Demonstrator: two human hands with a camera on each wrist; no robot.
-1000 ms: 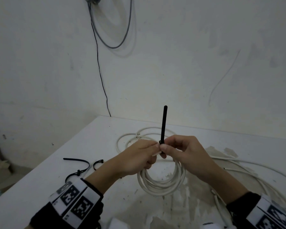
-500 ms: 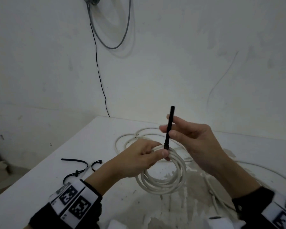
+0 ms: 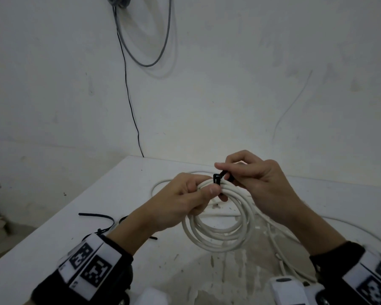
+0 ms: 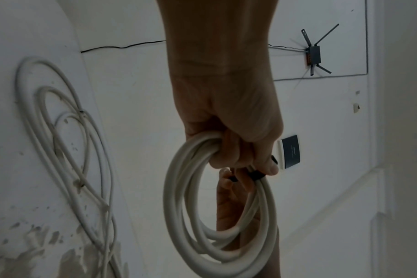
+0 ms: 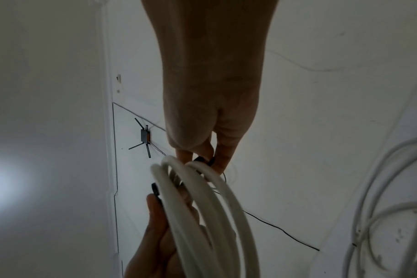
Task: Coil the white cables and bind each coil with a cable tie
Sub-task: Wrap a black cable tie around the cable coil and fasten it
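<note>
A coil of white cable (image 3: pixel 218 238) hangs just above the white table (image 3: pixel 97 194). My left hand (image 3: pixel 207 190) grips the coil at its top, thumb pressed over the strands. A black cable tie (image 3: pixel 217 179) wraps the strands right beside that thumb. My right hand (image 3: pixel 226 170) pinches the tie's tail just right of the tie's head. The left wrist view has the coil (image 4: pixel 179 206) hanging from my curled left hand (image 4: pixel 240 159), the tie (image 4: pixel 257 174) under the thumb. In the right wrist view, my right fingertips (image 5: pixel 217 161) pinch the tie (image 5: pixel 200 159) above the coil (image 5: pixel 202 206).
Spare black cable ties (image 3: pixel 101 219) lie on the table to the left. Loose white cable (image 3: pixel 350 227) trails over the right side, and more loops (image 3: pixel 163 183) lie behind the coil. A white plug block (image 3: pixel 284 287) sits near the front edge. The wall stands close behind.
The tie's tail stood upright before; my right hand slid up it and has now drawn it down to the right, so it no longer sticks up. The left hand kept its grip.
</note>
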